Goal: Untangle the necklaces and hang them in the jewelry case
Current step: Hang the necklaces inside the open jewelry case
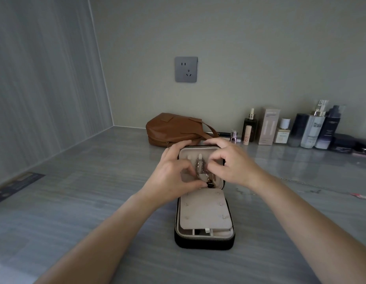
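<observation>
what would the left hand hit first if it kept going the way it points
Probably the necklace chain hung in the jewelry case lid; the left hand points rightward at it, perhaps already touching. The right hand sits just beyond; depth unclear.

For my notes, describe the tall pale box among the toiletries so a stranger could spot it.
From the grey wall socket, look down-right past the brown bag to the row of toiletries along the back wall. The pale box stands upright between a dark dropper bottle and a small white-capped bottle. It alone is flat-faced, pinkish-white and capless.
</observation>
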Demonstrator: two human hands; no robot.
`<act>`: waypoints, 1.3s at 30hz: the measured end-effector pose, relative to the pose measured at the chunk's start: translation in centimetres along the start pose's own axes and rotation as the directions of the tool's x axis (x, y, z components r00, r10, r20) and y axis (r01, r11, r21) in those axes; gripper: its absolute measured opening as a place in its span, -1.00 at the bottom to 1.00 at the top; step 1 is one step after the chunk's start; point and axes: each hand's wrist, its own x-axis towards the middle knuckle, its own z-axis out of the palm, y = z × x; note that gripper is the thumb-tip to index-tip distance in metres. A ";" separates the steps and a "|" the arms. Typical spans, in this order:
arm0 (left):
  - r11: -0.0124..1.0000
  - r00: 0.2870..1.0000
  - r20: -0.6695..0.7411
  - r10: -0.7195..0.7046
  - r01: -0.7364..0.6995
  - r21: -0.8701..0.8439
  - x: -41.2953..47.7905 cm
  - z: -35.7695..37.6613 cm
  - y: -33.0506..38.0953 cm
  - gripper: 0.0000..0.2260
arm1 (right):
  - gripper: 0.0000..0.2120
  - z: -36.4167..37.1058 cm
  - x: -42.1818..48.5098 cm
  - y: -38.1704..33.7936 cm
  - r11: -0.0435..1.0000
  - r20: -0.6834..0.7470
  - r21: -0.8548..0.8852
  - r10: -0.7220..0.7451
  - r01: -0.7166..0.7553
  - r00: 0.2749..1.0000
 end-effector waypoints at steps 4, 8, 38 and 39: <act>0.998 1.000 0.023 0.007 -0.006 -0.056 0.0 -0.3 -0.4 -0.95 | -0.72 0.0 0.0 0.1 1.000 -0.004 0.002 -0.001 0.001 1.000; 0.988 1.000 -0.016 -0.011 0.009 -0.154 0.0 -0.3 -0.5 -0.79 | -0.73 -0.2 0.0 0.2 0.999 0.000 0.046 0.006 -0.006 1.000; 0.990 0.998 -0.054 -0.039 0.031 -0.141 0.4 1.1 -0.6 -0.41 | -0.86 -11.0 -11.1 17.0 0.612 -0.134 -0.250 0.746 -0.750 0.653; 0.989 0.998 -0.056 -0.027 0.019 -0.145 0.4 1.0 -0.7 -0.39 | -0.88 -11.1 -11.4 17.4 0.601 -0.105 -0.276 0.756 -0.750 0.646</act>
